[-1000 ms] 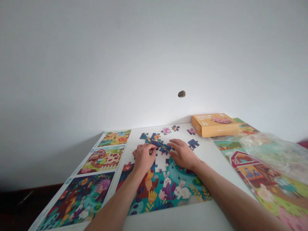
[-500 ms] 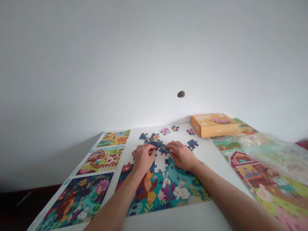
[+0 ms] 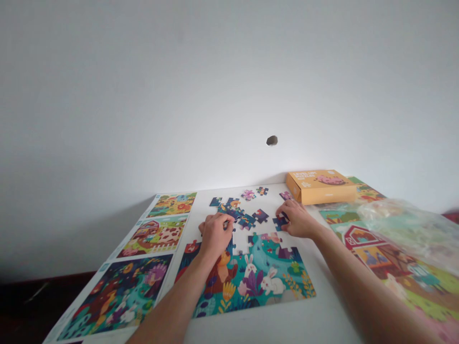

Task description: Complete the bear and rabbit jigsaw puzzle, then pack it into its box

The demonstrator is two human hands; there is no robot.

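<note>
A partly assembled jigsaw puzzle [image 3: 251,282] with rabbits and a bear lies in front of me. My left hand [image 3: 217,234] has its fingertips pinched at the lower edge of a joined dark-blue cluster of pieces [image 3: 233,209], on a puzzle piece mostly hidden by the fingers. To the right, my right hand [image 3: 297,219] curls its fingers onto a dark-blue puzzle piece [image 3: 278,223], part of which they cover. Between the hands lies a loose dark piece with red [image 3: 260,216], close beside a blue piece with yellow marks [image 3: 246,221].
Loose pink pieces [image 3: 248,195] and an orange-patterned piece [image 3: 262,190] lie further back. A yellow puzzle box [image 3: 322,187] stands against the wall. Picture sheets [image 3: 154,237] line the left side. A farm poster [image 3: 380,260] and clear plastic bag [image 3: 405,229] occupy the right.
My right hand has moved right, from the blue cluster to the loose dark-blue piece. The dark piece with red and the puzzle's upper right are now uncovered. My left hand stays at the cluster.
</note>
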